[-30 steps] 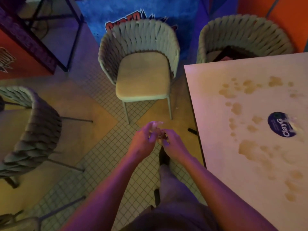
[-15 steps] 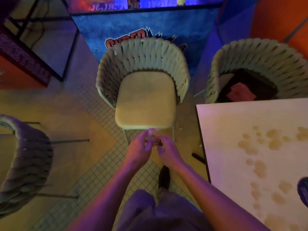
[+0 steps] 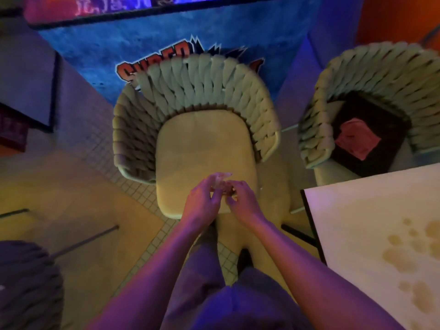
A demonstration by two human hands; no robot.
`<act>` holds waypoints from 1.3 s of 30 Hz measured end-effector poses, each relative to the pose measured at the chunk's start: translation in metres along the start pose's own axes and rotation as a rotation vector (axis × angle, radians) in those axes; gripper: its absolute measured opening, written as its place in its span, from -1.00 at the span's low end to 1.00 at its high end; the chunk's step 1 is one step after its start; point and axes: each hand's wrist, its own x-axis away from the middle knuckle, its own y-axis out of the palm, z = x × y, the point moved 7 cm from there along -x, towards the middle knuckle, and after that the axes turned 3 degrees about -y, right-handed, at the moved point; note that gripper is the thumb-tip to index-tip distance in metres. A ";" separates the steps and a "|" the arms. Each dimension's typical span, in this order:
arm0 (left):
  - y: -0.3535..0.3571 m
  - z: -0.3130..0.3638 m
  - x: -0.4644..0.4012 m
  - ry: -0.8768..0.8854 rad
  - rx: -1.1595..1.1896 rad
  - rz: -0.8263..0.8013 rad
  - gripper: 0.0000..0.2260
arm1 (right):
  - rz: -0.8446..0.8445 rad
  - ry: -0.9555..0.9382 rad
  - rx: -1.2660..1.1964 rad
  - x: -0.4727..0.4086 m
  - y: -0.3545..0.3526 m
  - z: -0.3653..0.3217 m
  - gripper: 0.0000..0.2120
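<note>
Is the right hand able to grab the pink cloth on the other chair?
Probably not right away: the right hand pinches a small crumpled thing with the left hand, and the pink cloth lies behind that chair's woven side.

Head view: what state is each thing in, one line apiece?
Left hand, pinches the wad.
Right hand, pinches the wad.
Wad, blurred, held between both hands.
Middle chair, upright.
Right chair, upright, dark box on its seat.
Table, stained.
</note>
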 end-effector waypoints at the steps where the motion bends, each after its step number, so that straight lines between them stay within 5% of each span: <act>1: -0.002 -0.003 -0.016 0.002 -0.003 -0.017 -0.72 | 0.024 0.012 -0.018 -0.015 0.004 0.002 -0.72; 14: 0.012 -0.080 -0.191 -0.043 -0.069 -0.034 -0.69 | 0.169 0.163 -0.086 -0.192 0.054 0.050 -0.75; 26: 0.040 -0.125 -0.336 -0.002 -0.090 0.128 -0.63 | 0.260 0.035 -0.054 -0.347 0.073 0.101 -0.75; 35: 0.051 -0.133 -0.357 -0.001 -0.089 0.186 -0.63 | 0.218 -0.017 -0.043 -0.377 0.076 0.122 -0.74; 39: 0.051 -0.130 -0.352 -0.018 -0.140 0.133 -0.59 | 0.128 0.061 -0.026 -0.375 0.079 0.130 -0.57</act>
